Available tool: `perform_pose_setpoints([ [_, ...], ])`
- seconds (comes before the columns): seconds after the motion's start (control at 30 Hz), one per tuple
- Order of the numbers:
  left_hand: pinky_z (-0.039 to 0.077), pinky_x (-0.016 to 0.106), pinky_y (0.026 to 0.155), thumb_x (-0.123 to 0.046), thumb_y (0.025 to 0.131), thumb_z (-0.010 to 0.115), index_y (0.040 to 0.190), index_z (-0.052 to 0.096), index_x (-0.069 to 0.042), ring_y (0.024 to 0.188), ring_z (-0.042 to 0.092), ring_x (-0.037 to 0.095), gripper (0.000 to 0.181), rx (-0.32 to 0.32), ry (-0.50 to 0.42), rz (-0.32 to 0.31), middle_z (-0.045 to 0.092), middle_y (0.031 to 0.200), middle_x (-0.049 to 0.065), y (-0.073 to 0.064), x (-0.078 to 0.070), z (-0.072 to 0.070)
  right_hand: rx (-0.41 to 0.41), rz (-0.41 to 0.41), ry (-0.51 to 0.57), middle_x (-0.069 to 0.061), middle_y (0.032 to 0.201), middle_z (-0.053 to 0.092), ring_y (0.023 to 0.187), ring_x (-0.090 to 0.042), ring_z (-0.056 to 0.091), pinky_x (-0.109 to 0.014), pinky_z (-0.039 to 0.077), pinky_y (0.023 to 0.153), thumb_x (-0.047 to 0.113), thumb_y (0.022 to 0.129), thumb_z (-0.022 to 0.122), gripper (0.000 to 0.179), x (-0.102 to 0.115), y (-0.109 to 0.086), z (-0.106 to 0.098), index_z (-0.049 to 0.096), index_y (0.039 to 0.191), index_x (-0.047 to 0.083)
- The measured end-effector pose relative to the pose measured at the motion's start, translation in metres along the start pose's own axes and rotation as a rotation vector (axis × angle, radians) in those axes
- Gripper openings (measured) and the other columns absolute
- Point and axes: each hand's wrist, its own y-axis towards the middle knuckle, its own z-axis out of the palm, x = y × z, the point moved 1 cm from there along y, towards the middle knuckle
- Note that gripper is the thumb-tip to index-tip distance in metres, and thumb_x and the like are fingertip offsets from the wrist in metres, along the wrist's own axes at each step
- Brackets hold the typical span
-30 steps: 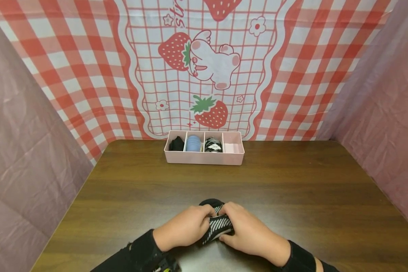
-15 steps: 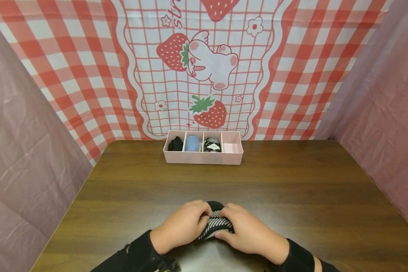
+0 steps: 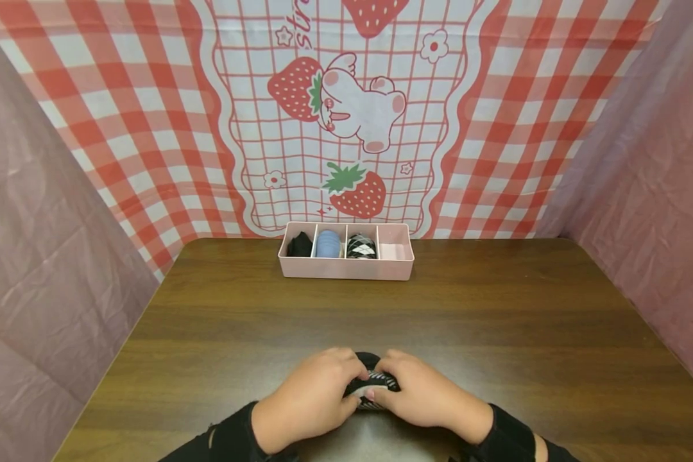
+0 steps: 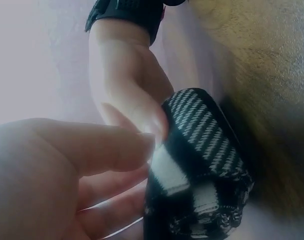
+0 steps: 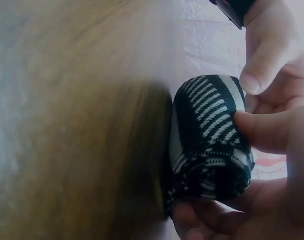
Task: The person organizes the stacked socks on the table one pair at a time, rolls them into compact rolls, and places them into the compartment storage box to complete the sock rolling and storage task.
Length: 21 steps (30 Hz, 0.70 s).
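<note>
Near the front of the table, both hands hold a black sock with white stripes [image 3: 385, 381], rolled into a thick bundle. My left hand [image 3: 314, 394] grips its left end, thumb on the near side and fingers over the far side. My right hand [image 3: 430, 393] holds the other end, its thumb tip on the pale band. In the left wrist view the rolled sock [image 4: 201, 132] shows its striped side. The right wrist view shows the spiral end of the roll [image 5: 211, 125], close against the table. Some fingers are hidden behind it.
A pink divided box [image 3: 346, 269] stands at the table's back edge. From left, its compartments hold a black bundle [image 3: 300, 244], a blue bundle [image 3: 328, 244] and a black-and-white diamond-patterned bundle [image 3: 361, 246]. A checked strawberry cloth [image 3: 346, 96] hangs behind the wooden table [image 3: 468, 321].
The striped sock has been rolled further toward the body and is more compact. My left hand has shifted slightly right, covering more of it. The right hand stays nearly in place.
</note>
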Motion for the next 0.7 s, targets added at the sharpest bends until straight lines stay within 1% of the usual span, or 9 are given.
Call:
perform_pose_setpoints([
  [0.17,0.053,0.027,0.084,-0.02,0.088,0.083,0.112,0.073,-0.017,0.099,0.061,0.006,0.025,0.018,0.011,0.001,0.064,0.103,-0.009,0.0,-0.002,0.002,0.036,0.034,0.024,0.01,0.084,0.051,0.073,-0.007,0.049,-0.027,0.043,0.064,0.049,0.1,0.063,0.03,-0.003,0.001,0.001,0.065,0.091,0.021],
  [0.27,0.053,0.026,0.083,-0.018,0.087,0.083,0.113,0.072,-0.018,0.098,0.061,0.006,0.028,0.022,0.009,0.003,0.063,0.103,-0.01,0.0,-0.002,0.003,0.052,0.059,0.035,0.01,0.084,0.053,0.073,-0.008,0.051,-0.028,0.043,0.064,0.051,0.1,0.062,0.032,-0.005,0.001,0.001,0.066,0.091,0.021],
  [0.37,0.053,0.026,0.081,-0.014,0.087,0.082,0.113,0.072,-0.017,0.096,0.061,0.006,0.029,0.019,0.003,0.01,0.063,0.103,-0.009,0.001,0.0,0.005,0.05,0.077,0.054,0.01,0.086,0.056,0.074,-0.008,0.052,-0.029,0.044,0.065,0.052,0.099,0.063,0.034,-0.005,0.001,0.001,0.067,0.094,0.019],
  [0.47,0.052,0.024,0.079,-0.013,0.088,0.08,0.114,0.071,-0.018,0.093,0.06,0.004,0.027,0.025,-0.034,0.007,0.063,0.103,-0.009,0.001,0.005,0.005,0.035,0.087,0.066,0.01,0.086,0.059,0.075,-0.008,0.054,-0.03,0.046,0.065,0.053,0.097,0.064,0.036,-0.004,0.001,0.002,0.07,0.097,0.018],
  [0.53,0.051,0.023,0.076,-0.013,0.091,0.078,0.114,0.071,-0.018,0.089,0.058,0.002,0.025,0.034,-0.071,0.0,0.062,0.103,-0.01,0.002,0.008,0.006,0.025,0.097,0.074,0.01,0.085,0.06,0.073,-0.008,0.054,-0.03,0.046,0.063,0.055,0.097,0.065,0.037,-0.003,0.001,0.002,0.069,0.1,0.018],
  [0.7,0.05,0.021,0.074,-0.011,0.096,0.072,0.115,0.071,-0.017,0.087,0.058,0.0,0.02,0.054,-0.144,-0.006,0.063,0.104,-0.008,0.005,0.015,0.006,-0.034,0.091,0.052,0.01,0.08,0.054,0.067,-0.007,0.049,-0.027,0.042,0.056,0.057,0.094,0.068,0.038,0.0,0.0,0.001,0.061,0.103,0.021],
])
